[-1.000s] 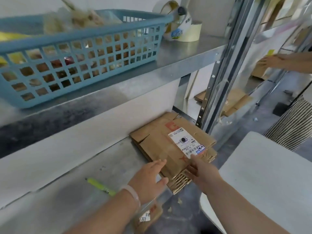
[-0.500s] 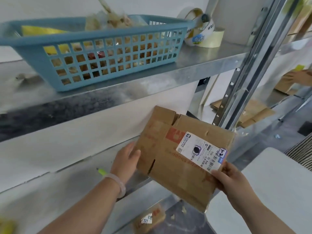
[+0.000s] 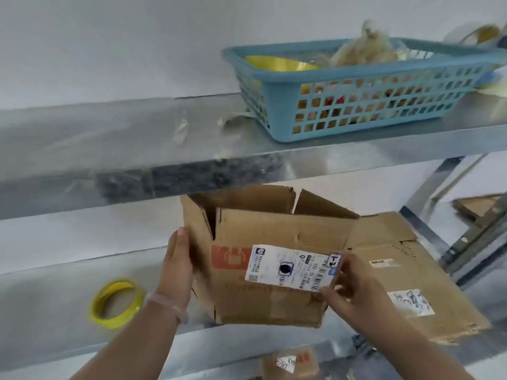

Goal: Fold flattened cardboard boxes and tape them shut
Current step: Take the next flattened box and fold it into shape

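Observation:
A brown cardboard box [image 3: 260, 303] with a white shipping label and a red logo is held up in front of the metal shelf, partly opened into a box shape with its top flaps standing up. My left hand [image 3: 177, 266] presses flat against its left side. My right hand [image 3: 347, 287] grips its right edge by the label's corner. A stack of flattened cardboard boxes [image 3: 406, 272] lies on the shelf just behind and right of it. A yellow tape roll [image 3: 116, 303] lies on the same shelf, left of my left hand.
A blue plastic basket [image 3: 356, 105] with mixed items stands on the upper shelf [image 3: 137, 165], with tape rolls [image 3: 482, 34] at its far right. A small labelled cardboard piece [image 3: 290, 363] lies below. A metal upright [image 3: 466, 242] and more cardboard are at right.
The box went from lying flat on the stack to lifted in both hands, and it is now pushed open into a box shape. The view has swung left, bringing the yellow tape roll into sight.

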A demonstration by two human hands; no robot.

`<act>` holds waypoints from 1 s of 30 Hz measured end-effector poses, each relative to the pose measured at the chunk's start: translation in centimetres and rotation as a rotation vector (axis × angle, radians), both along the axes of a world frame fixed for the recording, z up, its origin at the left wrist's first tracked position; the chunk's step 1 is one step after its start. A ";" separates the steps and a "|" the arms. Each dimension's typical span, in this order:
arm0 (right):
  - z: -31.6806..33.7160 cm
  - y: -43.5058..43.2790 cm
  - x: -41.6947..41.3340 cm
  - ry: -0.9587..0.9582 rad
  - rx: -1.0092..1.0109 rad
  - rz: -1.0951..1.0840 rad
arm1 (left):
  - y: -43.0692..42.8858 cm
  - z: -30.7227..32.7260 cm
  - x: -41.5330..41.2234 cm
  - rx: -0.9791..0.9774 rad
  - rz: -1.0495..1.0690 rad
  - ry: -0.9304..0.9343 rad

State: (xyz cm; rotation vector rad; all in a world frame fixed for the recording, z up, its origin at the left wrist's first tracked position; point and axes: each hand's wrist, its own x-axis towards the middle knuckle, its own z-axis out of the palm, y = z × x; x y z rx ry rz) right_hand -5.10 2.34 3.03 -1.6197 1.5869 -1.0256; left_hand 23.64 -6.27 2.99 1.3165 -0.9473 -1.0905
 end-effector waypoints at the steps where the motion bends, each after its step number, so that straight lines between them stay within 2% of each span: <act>1: 0.2 -0.7 1.7 0.015 -0.013 0.051 | 0.2 0.1 1.2 0.009 -0.011 0.031; 4: -0.2 -2.4 6.4 0.051 -0.027 0.122 | 0.6 0.1 4.8 0.041 -0.034 0.191; 7: -1.1 -3.3 9.7 0.084 -0.041 0.115 | 0.6 -0.1 7.3 0.066 -0.042 0.260; 10: -1.6 -3.8 11.9 0.063 -0.051 0.046 | 0.1 0.0 9.3 -0.064 -0.078 0.285; 12: -1.9 -4.1 13.2 0.055 -0.025 0.012 | 0.0 -0.2 10.7 -0.168 -0.037 0.140; 15: -2.4 -4.4 14.5 0.060 -0.026 0.021 | 0.7 -0.5 12.0 -0.214 -0.017 -0.147; 19: -1.9 -5.1 14.9 0.121 -0.123 0.083 | 1.3 -0.7 13.6 -0.268 -0.185 -0.196; 23: -1.8 -5.8 15.0 0.088 -0.198 0.092 | 1.6 -1.3 15.2 -0.301 -0.365 -0.438; 26: -1.2 -6.5 15.3 0.025 -0.198 0.051 | 1.2 -0.4 15.5 -0.224 -0.501 -0.307; 30: -0.3 -7.5 15.8 -0.057 -0.126 0.013 | -0.4 0.1 15.6 -0.255 -0.591 -0.249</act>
